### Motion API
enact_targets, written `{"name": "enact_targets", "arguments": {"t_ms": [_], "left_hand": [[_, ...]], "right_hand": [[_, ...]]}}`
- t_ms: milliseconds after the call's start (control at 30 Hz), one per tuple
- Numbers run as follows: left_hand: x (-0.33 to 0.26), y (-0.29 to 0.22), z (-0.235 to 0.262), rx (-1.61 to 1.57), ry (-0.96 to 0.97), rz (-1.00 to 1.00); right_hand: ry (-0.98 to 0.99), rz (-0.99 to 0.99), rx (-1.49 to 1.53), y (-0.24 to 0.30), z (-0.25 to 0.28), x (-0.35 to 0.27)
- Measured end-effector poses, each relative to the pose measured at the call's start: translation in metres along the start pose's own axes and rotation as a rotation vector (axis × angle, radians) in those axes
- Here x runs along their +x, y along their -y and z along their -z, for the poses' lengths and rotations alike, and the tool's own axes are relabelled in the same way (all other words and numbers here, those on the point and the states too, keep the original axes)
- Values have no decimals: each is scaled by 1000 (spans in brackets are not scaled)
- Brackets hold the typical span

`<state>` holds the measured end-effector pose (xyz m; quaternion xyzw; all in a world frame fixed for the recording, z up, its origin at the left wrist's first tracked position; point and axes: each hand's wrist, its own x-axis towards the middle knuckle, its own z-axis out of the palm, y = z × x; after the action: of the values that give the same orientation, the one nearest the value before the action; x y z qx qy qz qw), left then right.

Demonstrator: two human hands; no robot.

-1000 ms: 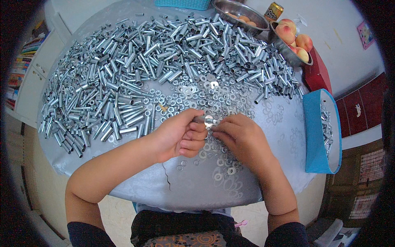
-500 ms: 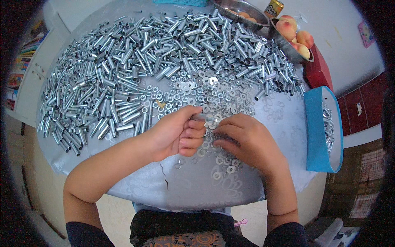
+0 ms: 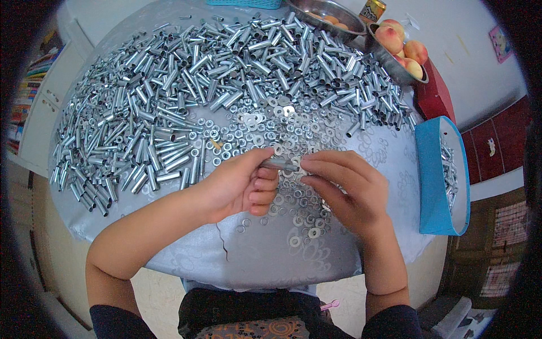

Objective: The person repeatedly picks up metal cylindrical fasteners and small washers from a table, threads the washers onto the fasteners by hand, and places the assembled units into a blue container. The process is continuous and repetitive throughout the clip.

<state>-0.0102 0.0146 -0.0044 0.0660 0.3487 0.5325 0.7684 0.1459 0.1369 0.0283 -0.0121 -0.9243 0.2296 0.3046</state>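
My left hand (image 3: 240,189) is closed around a silvery metal tube (image 3: 279,164), pinched between thumb and curled fingers. Its far end points right, toward my right hand (image 3: 350,189). The right fingertips are beside that end, thumb and forefinger a little apart. Whether a small part sits at the tube's tip is too small to tell. Beneath both hands lie loose flat washers (image 3: 294,241) and rings. Nuts (image 3: 227,153) are scattered just beyond the left hand. A wide heap of metal tubes (image 3: 169,79) covers the far and left parts of the table.
A blue fabric bin (image 3: 433,178) with metal parts stands at the right edge. At the back right are a bowl of peaches (image 3: 416,51), a steel bowl (image 3: 344,27), a can (image 3: 372,10) and a red box (image 3: 436,90). A pale cloth (image 3: 186,251) covers the round table.
My right hand has turned and its fingers have straightened beside the tube's end, where they were more curled. The left hand keeps its hold nearly in place.
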Motion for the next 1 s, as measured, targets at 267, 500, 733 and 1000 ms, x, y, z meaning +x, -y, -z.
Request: {"name": "enact_targets", "arguments": {"t_ms": [267,500,733,1000], "left_hand": [[3,4,-8,73,-114,-21],[1,3,-9,63,-76,16],[0,0,0,-37,5,45],[2,0,5,-41,118,43]], "right_hand": [[25,49,27,-5,-9,-3],[0,-147,258,-1,-15,0],[66,-242,308,8,-1,8],[487,-167,123,-9,25,2]]}}
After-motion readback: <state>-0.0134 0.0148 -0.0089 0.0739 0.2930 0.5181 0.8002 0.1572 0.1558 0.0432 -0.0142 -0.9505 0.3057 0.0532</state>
